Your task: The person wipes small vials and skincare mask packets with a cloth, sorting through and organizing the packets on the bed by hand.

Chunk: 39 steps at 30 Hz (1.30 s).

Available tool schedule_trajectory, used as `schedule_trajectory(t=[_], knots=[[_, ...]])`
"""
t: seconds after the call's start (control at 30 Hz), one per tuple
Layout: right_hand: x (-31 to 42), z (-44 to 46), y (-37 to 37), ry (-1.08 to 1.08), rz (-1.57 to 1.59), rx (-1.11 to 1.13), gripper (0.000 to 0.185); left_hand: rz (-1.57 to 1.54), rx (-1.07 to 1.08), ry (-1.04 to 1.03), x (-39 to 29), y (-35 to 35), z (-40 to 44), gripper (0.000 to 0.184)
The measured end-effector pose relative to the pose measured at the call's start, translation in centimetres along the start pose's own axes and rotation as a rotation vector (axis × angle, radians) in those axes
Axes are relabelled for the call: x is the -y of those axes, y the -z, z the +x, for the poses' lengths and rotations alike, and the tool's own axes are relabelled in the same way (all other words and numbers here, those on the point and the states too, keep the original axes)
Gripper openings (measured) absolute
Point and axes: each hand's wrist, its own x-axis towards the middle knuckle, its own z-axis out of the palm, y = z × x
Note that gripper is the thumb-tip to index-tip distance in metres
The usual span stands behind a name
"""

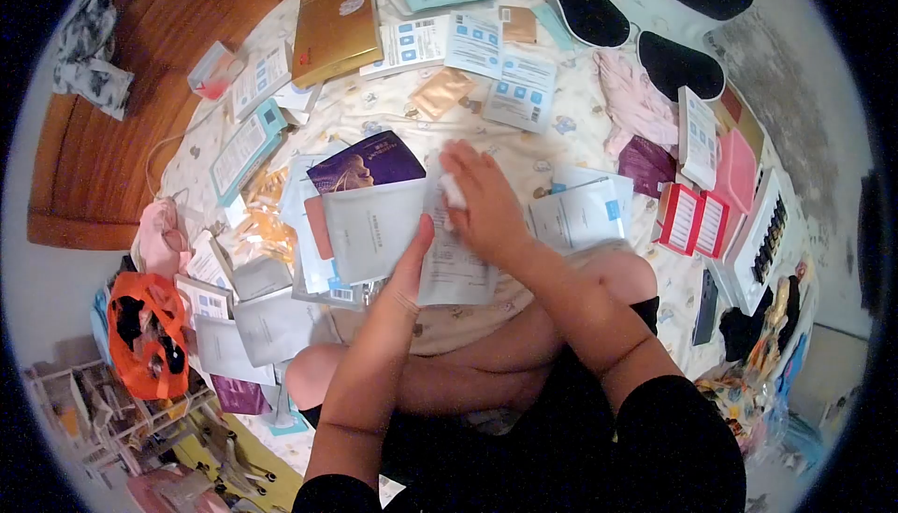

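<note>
A pale sheet-mask packet [458,270] printed with small text lies upright in front of my crossed legs. My left hand [412,256] grips its left edge, the thumb on top and the fingers hidden. Over the packet's upper part, my right hand [482,190] is curled around a small white wad [453,191], perhaps tissue. Close to the left hand, a grey-silver packet [374,232] overlaps a purple packet [367,165] with a gold picture. Blue-white packets [313,270] are piled beneath them.
More blue-white packets [580,214] lie to the right, near an open red box [690,220]. A gold box [337,31] and white boxes [407,45] stand at the back. Grey packets [276,326] and an orange bag [145,335] are at left. A phone [705,307] lies at right.
</note>
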Motion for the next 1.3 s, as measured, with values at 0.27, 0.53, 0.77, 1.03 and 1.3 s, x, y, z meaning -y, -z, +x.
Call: schedule_trajectory(t=[0.27,0.53,0.77,1.03,1.3], knots=[[0.7,-2.0,-2.0,0.076,0.054,-0.016,0.067,-0.027,0.149,-0.219,-2.3,-0.2,0.2,0.080],[3.7,-2.7,-2.0,0.204,0.126,0.169,0.074,0.047,0.234,-0.447,2.4,5.6,3.8,0.084],[0.1,-0.3,0.0,-0.037,-0.020,-0.097,0.055,0.077,0.003,-0.042,-0.2,0.5,-0.2,0.064],[-6.1,0.3,-0.1,-0.721,0.843,-0.214,0.032,-0.027,-0.072,-0.181,-3.1,-1.1,-1.0,0.054],[-1.2,0.7,0.9,-0.821,1.365,0.030,0.030,0.483,-0.281,-0.460,-3.3,-0.9,0.8,0.054]])
